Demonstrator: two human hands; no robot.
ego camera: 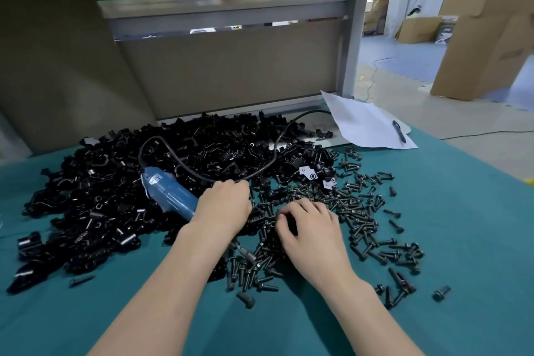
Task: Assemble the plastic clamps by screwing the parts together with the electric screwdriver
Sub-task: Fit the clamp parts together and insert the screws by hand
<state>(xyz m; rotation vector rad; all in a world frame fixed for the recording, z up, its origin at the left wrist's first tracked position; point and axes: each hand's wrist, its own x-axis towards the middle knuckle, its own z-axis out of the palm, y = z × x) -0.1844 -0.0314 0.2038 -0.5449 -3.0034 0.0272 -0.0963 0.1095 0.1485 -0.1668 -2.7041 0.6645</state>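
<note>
A large heap of black plastic clamp parts (121, 182) covers the left and middle of the teal table. Loose black screws (361, 211) spread out to its right. The blue electric screwdriver (170, 197) lies on the heap, its metal tip (245, 254) showing below my left wrist. My left hand (224, 205) lies knuckles up across the screwdriver. Its fingers curl down into the parts, and whatever they touch is hidden. My right hand (309, 228) rests among the screws, its fingers curled round a small black part (287, 221).
The screwdriver's black cord (274, 147) loops over the heap toward the back. A white sheet (364, 121) with a pen (399, 131) lies at the back right. A grey partition (231, 72) stands behind the heap. The teal table cloth (462, 240) runs to the right edge.
</note>
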